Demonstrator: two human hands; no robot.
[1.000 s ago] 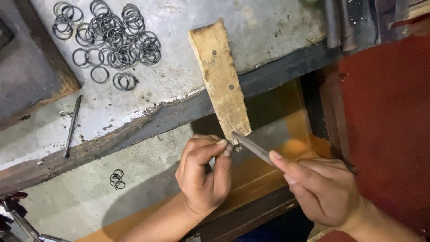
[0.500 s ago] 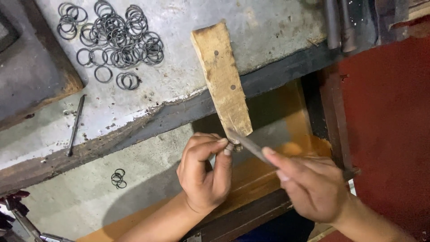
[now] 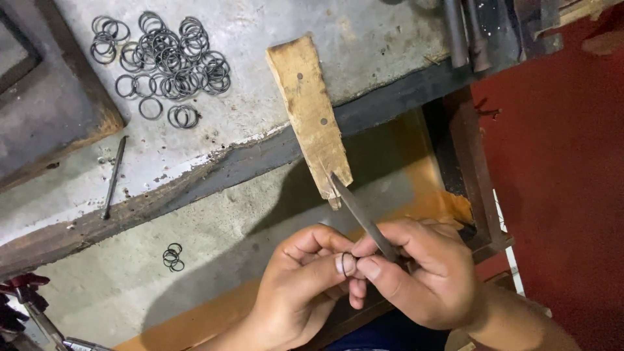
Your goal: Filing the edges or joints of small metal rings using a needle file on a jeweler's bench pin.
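Workbench (image 3: pixel 364 39) of rough grey concrete fills the top of my view, pitted and stained, with a dark worn edge running down to the left. Beside it on the right stands a flat red panel (image 3: pixel 565 195), smooth and plain. Below the bench lies a lower grey shelf (image 3: pixel 221 260), dusty, with an orange rim.

A tapered wooden peg (image 3: pixel 311 110), pale and scuffed, with two small holes, sticks out from the bench edge toward me. On the bench top sits a loose heap of thin dark wire rings (image 3: pixel 166 62), round and overlapping. A slim dark metal rod (image 3: pixel 114 175) lies near the bench edge on the left. A few more little rings (image 3: pixel 173 257) lie on the lower shelf.

My right hand (image 3: pixel 422 273) is closed around a narrow flat metal file (image 3: pixel 361 211), whose tip rests at the end of the peg. My left hand (image 3: pixel 305 286) is curled, thumb and forefinger pinching one small ring (image 3: pixel 342 263) right against the file, just below the peg.
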